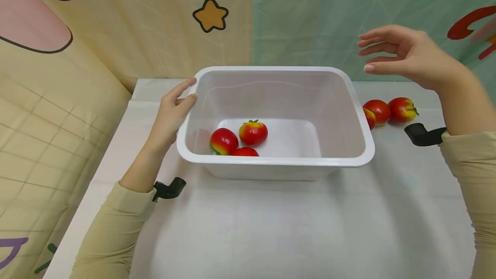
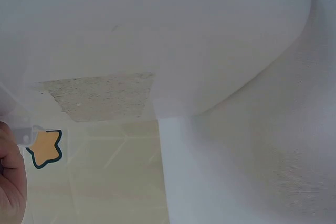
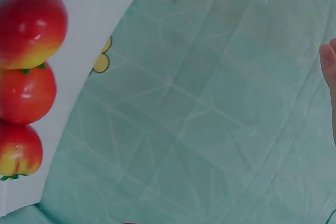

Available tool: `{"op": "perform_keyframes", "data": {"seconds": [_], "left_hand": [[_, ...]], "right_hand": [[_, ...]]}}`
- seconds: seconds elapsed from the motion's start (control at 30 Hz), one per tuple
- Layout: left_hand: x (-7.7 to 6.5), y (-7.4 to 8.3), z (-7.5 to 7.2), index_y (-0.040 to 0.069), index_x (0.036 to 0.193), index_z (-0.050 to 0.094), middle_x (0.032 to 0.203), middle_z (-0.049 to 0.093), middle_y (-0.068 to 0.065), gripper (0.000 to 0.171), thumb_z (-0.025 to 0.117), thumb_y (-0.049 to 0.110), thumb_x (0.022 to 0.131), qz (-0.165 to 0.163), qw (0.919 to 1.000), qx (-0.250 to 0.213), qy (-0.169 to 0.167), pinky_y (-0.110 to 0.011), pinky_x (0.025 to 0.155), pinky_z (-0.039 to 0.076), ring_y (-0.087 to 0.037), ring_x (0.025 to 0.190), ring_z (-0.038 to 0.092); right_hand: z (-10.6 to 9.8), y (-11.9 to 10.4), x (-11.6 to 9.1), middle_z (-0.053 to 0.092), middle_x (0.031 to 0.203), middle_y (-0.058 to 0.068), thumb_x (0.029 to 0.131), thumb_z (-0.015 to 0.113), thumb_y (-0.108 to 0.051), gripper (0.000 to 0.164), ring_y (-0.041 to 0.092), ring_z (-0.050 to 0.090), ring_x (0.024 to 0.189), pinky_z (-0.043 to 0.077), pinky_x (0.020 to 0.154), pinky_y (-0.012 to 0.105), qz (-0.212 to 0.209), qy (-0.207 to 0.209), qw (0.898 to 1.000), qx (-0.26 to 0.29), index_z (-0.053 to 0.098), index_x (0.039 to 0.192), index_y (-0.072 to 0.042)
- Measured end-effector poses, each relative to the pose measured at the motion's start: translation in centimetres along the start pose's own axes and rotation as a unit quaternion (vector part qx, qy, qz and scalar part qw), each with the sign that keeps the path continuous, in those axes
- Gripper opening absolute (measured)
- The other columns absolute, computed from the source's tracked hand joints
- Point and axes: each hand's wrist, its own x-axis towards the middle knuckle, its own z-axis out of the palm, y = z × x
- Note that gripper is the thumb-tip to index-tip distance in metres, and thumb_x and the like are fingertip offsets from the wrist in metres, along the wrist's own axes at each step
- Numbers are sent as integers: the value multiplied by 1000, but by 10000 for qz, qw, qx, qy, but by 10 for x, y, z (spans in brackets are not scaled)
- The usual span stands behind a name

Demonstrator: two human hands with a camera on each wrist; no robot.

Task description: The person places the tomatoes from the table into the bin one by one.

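A white plastic tub (image 1: pixel 271 160) stands on the table, its long side facing me. Inside, toward its left end, lie three tomatoes (image 1: pixel 253 133), red with yellow patches and green leaf tips; the front one is partly hidden by the rim. My left hand (image 1: pixel 170 113) holds the tub's left rim, thumb and fingers at the edge. Raised in the air beyond the tub's right end, my right hand (image 1: pixel 403 55) has loosely bent fingers and holds nothing. Below it, three more tomatoes (image 3: pixel 27 94) sit in a row on the table, one partly behind the tub in the head view.
A white cloth covers the table (image 1: pixel 271 227). Behind it hangs a printed curtain (image 1: pixel 310 20) in beige and green, which also runs down the left side. Black wrist mounts (image 1: pixel 424 134) stick out from both sleeves.
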Motion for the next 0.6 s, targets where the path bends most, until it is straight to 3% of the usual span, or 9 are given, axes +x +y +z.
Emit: {"op": "perform_keyframes", "data": {"seconds": [0.27, 0.43, 0.6], "left_hand": [[-2, 2, 0, 16, 141, 42, 113, 59, -28, 46, 50, 24, 96, -6, 10000, 24, -43, -30, 63, 56, -21, 83, 67], [-2, 1, 1, 18, 141, 43, 112, 60, -27, 46, 50, 23, 96, -32, 10000, 20, 2, -31, 64, 56, -23, 84, 67], [-2, 3, 0, 18, 141, 43, 112, 59, -27, 46, 50, 24, 95, -21, 10000, -13, -42, -30, 63, 56, -21, 82, 67]], "right_hand": [[-24, 40, -36, 53, 118, -7, 84, 63, 6, 57, 2, 49, 105, 45, 72, 5, 709, 657, 9950, -263, 49, 134, -16], [-30, 64, -53, 48, 123, -15, 86, 66, -10, 60, -6, 44, 103, 40, 66, 1, 1413, 863, 9813, -981, 42, 140, -24], [-30, 89, -68, 44, 127, -17, 87, 67, -18, 62, -8, 40, 102, 39, 65, 1, 1893, 957, 9700, -1187, 39, 141, -28]]}}
